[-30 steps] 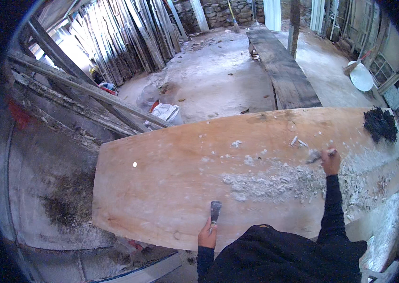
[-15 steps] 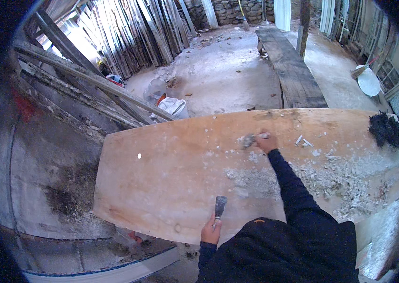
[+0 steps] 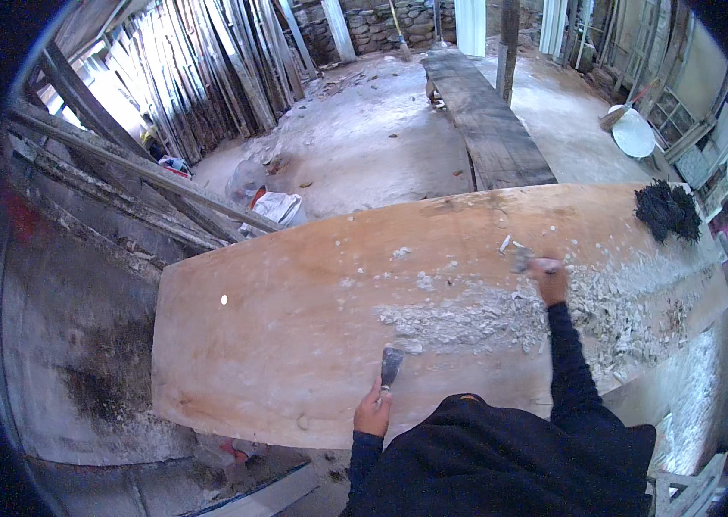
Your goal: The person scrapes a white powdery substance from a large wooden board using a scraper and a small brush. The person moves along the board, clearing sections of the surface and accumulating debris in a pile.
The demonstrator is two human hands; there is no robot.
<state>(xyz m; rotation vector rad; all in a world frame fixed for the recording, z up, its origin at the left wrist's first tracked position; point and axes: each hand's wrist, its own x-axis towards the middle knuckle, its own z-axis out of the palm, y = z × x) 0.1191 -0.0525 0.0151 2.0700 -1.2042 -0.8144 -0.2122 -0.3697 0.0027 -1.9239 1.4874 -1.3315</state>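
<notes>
A flat-bladed scraper (image 3: 392,366) is gripped by its handle in the left hand (image 3: 373,415), near the middle of the bench's near edge, its blade pointing toward the far edge. A second, blurred tool (image 3: 522,259) is closed in the right hand (image 3: 551,280), right of the bench's middle and nearer the far edge; its blade end points toward the left edge. Whether that end touches the surface cannot be told. The two hands are well apart, each clamped on its own tool.

Between them, a broad band of crumbled white flakes (image 3: 459,326) runs from the middle of the bench (image 3: 243,362) toward the right edge, thickest below and to the right of the right hand. Small white sticks (image 3: 505,244) lie just beyond the blurred tool, and scattered white bits dot the wood toward the far edge. A black shaggy bundle (image 3: 667,212) sits at the far right corner. Near the left edge is a small, bright white spot.

Beyond the far edge stretch a long dark plank (image 3: 493,125) and a pale, dusty floor (image 3: 355,138). A white bag (image 3: 278,209) stands off the far edge, toward the left corner.
</notes>
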